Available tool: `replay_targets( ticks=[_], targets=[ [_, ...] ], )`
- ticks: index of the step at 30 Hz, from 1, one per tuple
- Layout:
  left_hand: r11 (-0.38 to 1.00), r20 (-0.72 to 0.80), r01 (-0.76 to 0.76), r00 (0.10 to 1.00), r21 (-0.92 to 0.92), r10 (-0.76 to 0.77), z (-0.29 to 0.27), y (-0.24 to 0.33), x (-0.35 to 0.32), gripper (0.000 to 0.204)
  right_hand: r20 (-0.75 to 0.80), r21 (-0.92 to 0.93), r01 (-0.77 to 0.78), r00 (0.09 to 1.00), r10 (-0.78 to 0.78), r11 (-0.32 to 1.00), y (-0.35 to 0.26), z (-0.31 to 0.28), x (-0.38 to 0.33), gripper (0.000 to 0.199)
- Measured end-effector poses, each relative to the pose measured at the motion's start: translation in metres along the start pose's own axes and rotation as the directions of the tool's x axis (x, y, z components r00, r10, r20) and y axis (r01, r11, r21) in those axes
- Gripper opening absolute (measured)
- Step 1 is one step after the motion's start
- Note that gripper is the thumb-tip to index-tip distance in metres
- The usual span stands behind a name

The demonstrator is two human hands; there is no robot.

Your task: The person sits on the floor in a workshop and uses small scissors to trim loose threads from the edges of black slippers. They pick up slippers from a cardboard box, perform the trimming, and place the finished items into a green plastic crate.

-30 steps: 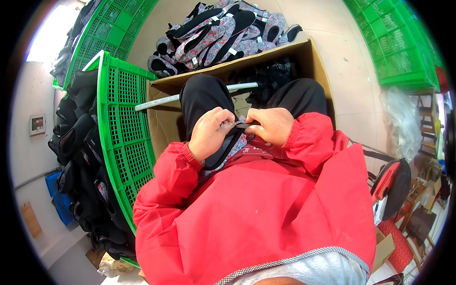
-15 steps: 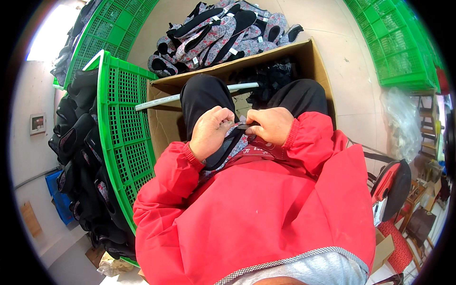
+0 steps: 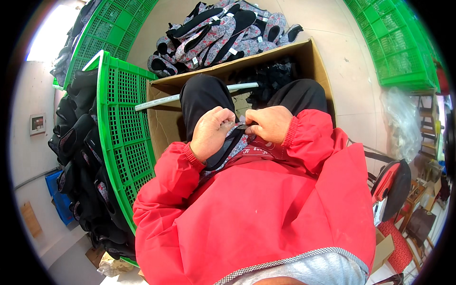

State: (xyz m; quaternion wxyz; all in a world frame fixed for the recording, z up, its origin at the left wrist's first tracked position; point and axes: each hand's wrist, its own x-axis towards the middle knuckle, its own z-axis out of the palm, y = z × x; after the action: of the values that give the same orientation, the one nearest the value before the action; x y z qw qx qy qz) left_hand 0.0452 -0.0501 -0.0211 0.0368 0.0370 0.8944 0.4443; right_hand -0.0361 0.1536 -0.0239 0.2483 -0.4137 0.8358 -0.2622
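A floral fabric slipper with a black lining lies over my lap, partly covered by my hands and the red smock. My left hand is closed on its edge, fingers curled in with the thumb side toward the middle. Close beside it, my right hand pinches the slipper's black edging between thumb and fingertips. What the fingertips press on is mostly hidden. Both hands are above the near side of an open cardboard box, between my knees.
Beyond the box lies a heap of similar floral slippers with white tags. A white pipe crosses the box. On the left stands a green crate, with black slippers piled beside it. Another green crate is at the far right, near clear plastic wrap.
My right hand and its sleeve have shifted very slightly. Both hands keep their hold on the slipper, and everything else looks the same.
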Motion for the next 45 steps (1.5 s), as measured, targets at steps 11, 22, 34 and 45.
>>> replay_targets(
  ticks=[11, 22, 34, 45],
  targets=[
    [0.998, -0.030, 0.045, 0.998, -0.040, -0.047, 0.001, -0.006, 0.000, 0.006, 0.001, 0.086, 0.010, 1.000, -0.010, 0.996, 0.003, 0.002, -0.005, 0.028],
    [0.933, -0.048, -0.252, 0.961, 0.256, 0.273, -0.030, 0.052, 0.062, 0.007, -0.086, 0.953, 0.014, 0.971, 0.225, 0.303, 0.052, 0.083, -0.032, 0.036],
    [0.802, -0.083, -0.316, 0.908, 0.506, 0.410, 0.055, 0.006, 0.169, 0.007, -0.098, 0.977, 0.089, 0.994, 0.039, 0.195, 0.087, 0.119, -0.021, 0.036],
    [0.888, -0.052, -0.351, 0.923, 0.296, 0.382, 0.011, -0.003, 0.139, 0.011, -0.035, 0.990, 0.038, 0.999, -0.027, 0.133, 0.083, 0.100, -0.018, 0.041]
  ],
)
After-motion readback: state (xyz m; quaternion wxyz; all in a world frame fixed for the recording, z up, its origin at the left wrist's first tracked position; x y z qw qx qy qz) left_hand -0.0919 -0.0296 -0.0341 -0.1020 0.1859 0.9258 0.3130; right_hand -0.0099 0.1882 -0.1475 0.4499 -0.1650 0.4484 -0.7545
